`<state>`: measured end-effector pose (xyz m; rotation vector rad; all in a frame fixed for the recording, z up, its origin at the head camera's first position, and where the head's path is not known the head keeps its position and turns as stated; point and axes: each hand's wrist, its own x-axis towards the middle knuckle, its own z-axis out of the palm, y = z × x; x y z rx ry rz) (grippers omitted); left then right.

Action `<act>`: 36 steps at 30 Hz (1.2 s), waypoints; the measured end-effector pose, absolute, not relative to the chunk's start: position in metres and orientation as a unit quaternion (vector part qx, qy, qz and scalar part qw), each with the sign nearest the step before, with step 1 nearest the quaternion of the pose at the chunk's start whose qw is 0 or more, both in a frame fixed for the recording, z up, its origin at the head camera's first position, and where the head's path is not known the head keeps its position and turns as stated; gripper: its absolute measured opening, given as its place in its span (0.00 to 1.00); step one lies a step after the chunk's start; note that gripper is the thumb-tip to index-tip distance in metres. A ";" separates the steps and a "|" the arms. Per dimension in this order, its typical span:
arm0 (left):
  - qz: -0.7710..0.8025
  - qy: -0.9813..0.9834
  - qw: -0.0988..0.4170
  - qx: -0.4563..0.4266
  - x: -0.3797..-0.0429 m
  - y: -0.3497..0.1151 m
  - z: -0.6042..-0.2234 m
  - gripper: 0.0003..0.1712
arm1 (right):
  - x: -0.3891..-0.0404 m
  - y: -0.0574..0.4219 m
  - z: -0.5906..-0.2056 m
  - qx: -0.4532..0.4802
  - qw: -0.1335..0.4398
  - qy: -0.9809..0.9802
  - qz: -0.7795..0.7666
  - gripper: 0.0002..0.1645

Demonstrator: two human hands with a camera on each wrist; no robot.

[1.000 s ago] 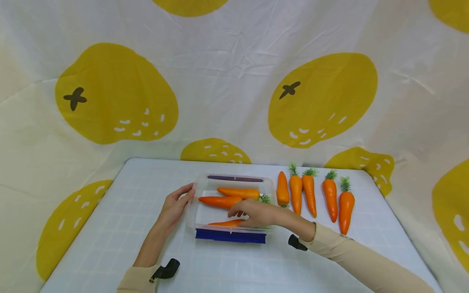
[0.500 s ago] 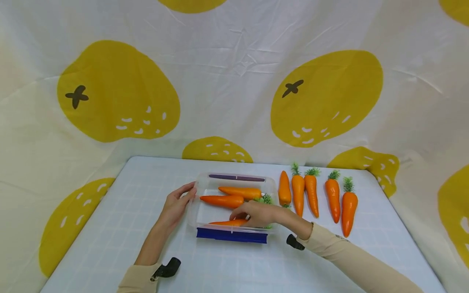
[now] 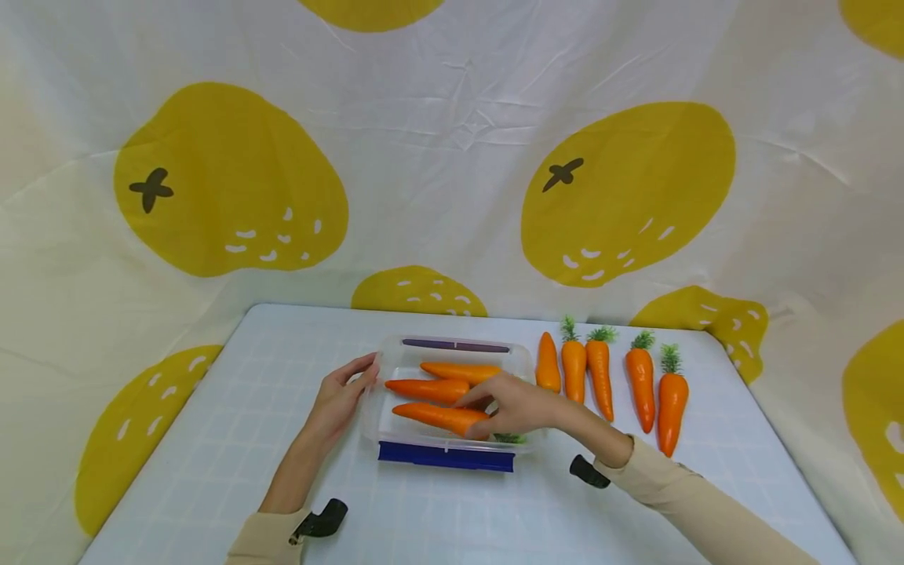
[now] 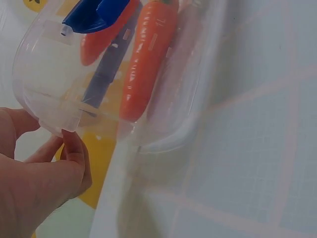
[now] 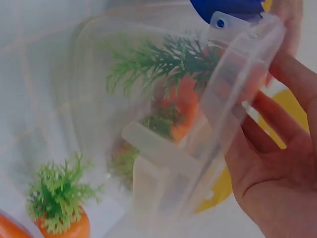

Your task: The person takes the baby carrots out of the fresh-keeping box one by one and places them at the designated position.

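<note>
A clear plastic box (image 3: pixel 387 420) with blue side clips lies on the table with several orange carrots in it. At its left end my left hand (image 3: pixel 337 400) grips the rim; in the left wrist view its thumb and fingers meet the box corner. Over the right half of the box, my right hand (image 3: pixel 512 404) pinches the front carrot (image 3: pixel 431 416), thumb on the near side and fingers on the far side. Two more carrots lie behind, the middle carrot (image 3: pixel 424 389) and the back carrot (image 3: pixel 459 372), their tops partly covered by the hand.
Right of the box lie several carrots with green tops, the nearest a carrot (image 3: pixel 547 365) close to the box wall, the farthest a carrot (image 3: pixel 672 408). A blue clip (image 3: pixel 446 457) hangs open along the front. A patterned curtain (image 3: pixel 424 180) stands behind the table.
The front carrot has come up and slightly back inside the box, and more of it shows. My right hand has risen with it. The left hand stays on the rim.
</note>
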<state>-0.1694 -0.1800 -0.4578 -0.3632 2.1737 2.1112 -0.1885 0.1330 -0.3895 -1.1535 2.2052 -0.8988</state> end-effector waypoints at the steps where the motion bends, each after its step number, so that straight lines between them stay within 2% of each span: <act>1: 0.691 0.712 0.046 -0.120 -0.170 -0.180 -0.458 0.30 | -0.188 0.136 -0.387 -0.419 0.236 0.813 -0.328 0.22; 4: 0.690 0.712 0.048 -0.121 -0.170 -0.180 -0.457 0.30 | -0.189 0.143 -0.381 -0.402 0.214 0.830 -0.323 0.26; 14: 0.693 0.708 0.062 -0.122 -0.169 -0.181 -0.456 0.31 | -0.185 0.165 -0.350 -0.364 0.162 0.828 -0.394 0.27; 22: 0.695 0.706 0.059 -0.118 -0.172 -0.181 -0.458 0.31 | -0.174 0.188 -0.329 -0.271 0.128 0.864 -0.404 0.28; 36: 0.692 0.709 0.060 -0.125 -0.171 -0.180 -0.457 0.32 | -0.151 0.248 -0.342 -0.163 0.084 0.880 -0.438 0.29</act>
